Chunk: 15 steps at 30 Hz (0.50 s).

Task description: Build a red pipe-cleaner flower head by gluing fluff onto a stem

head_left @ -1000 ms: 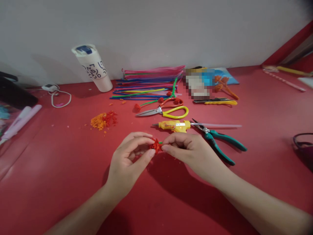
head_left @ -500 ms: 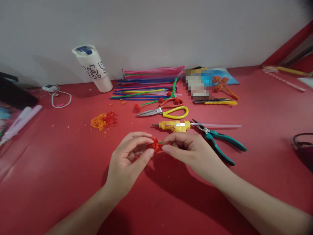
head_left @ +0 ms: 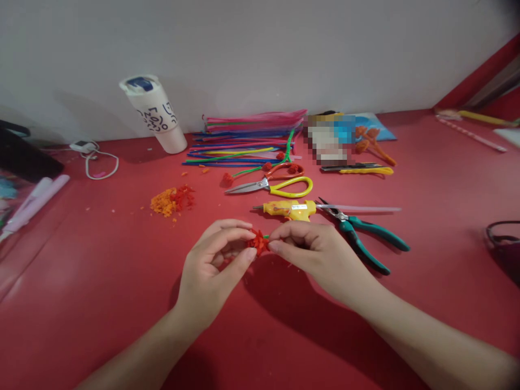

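Observation:
Between my two hands is a small red flower (head_left: pixel 259 242) of fuzzy pieces, with a bit of green stem showing at its right. My left hand (head_left: pixel 217 265) pinches the flower's left side between thumb and fingers. My right hand (head_left: pixel 309 246) is closed at its right side, thumb and forefinger on a red tip beside the green stem; the exact grip is partly hidden. Just beyond my right hand lies a yellow glue gun (head_left: pixel 290 209) with a clear glue stick. Green-handled pliers (head_left: pixel 365 230) lie right of it. Scissors (head_left: pixel 268 187) with red and yellow handles are behind.
Orange and red fuzzy clippings (head_left: pixel 170 201) are heaped at the left. Farther back lie many-coloured pipe cleaners (head_left: pixel 247 138) and a green stem with red pompoms (head_left: pixel 267 167). A white tumbler (head_left: pixel 156 116) stands by the wall. Tweezers (head_left: pixel 357 169) and an orange pipe-cleaner piece (head_left: pixel 377 146) lie back right.
Almost nothing differs. The red flower has turned slightly between my fingers, and my hands keep the same place.

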Tool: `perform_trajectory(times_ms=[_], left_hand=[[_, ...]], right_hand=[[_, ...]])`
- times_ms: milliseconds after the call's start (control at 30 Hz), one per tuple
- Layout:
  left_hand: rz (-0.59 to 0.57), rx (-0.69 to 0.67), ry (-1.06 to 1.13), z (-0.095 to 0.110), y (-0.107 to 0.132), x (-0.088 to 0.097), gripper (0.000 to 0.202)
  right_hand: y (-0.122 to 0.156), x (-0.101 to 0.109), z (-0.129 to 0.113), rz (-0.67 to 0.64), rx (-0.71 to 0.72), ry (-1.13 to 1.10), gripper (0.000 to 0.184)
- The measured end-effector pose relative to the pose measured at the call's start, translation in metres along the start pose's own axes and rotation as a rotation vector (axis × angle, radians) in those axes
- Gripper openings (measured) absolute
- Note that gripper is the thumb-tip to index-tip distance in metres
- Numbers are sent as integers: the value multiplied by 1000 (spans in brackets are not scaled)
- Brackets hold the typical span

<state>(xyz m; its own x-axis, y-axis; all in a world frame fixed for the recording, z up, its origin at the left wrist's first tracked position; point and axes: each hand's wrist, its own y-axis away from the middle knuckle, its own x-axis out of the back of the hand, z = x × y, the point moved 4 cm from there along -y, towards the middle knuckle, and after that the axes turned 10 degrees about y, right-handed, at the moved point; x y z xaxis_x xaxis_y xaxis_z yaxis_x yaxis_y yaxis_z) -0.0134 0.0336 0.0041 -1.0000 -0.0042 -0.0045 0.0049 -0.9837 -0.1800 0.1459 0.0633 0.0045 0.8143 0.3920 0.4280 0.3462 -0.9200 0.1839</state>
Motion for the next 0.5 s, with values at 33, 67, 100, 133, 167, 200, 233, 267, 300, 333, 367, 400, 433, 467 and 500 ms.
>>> perform_trajectory(times_ms=[33, 67, 100, 133, 167, 200, 233, 267, 300, 333, 367, 400, 433, 467, 500], left_hand=[[-4, -2, -1, 0, 0, 0, 9], [-9, -6, -2, -1, 1, 0, 10], [-17, -14, -8, -1, 1, 0, 11], [-27, -28, -22, -1, 1, 0, 12], [-40, -49, -46, 0, 2, 0, 13], [-53, -77, -82, 1, 2, 0, 15], [-68, -113, -128, 3, 3, -1, 17], [-82, -156, -179, 5, 3, -1, 19], [-95, -204, -234, 7, 4, -2, 21], [-107, -252, -285, 10, 4, -3, 22], [-117, -296, -331, 12, 5, -4, 24], [-127, -332, -368, 14, 6, -4, 24], [-137, -358, -396, 14, 6, -5, 25], [-146, -373, -414, 15, 7, -6, 25], [-155, -379, -427, 14, 7, -6, 25]], right_hand=[[0, 0, 0, 0, 6, 0, 15], [0, 1, -1, -2, 10, 4, 15], [0, 2, -1, 1, 10, 11, 15], [0, 3, 0, 8, 8, 22, 16], [-1, 5, 0, 25, 7, 33, 16], [-1, 7, 0, 47, 8, 45, 17], [-1, 9, 0, 70, 13, 56, 17], [0, 11, 0, 89, 19, 69, 17], [0, 12, 0, 99, 26, 86, 16], [0, 12, 0, 103, 33, 106, 16], [1, 12, -1, 103, 39, 129, 17], [2, 11, -1, 103, 45, 148, 17], [2, 10, -2, 104, 52, 161, 18], [2, 10, -3, 106, 60, 167, 18], [3, 9, -4, 108, 70, 166, 18]])
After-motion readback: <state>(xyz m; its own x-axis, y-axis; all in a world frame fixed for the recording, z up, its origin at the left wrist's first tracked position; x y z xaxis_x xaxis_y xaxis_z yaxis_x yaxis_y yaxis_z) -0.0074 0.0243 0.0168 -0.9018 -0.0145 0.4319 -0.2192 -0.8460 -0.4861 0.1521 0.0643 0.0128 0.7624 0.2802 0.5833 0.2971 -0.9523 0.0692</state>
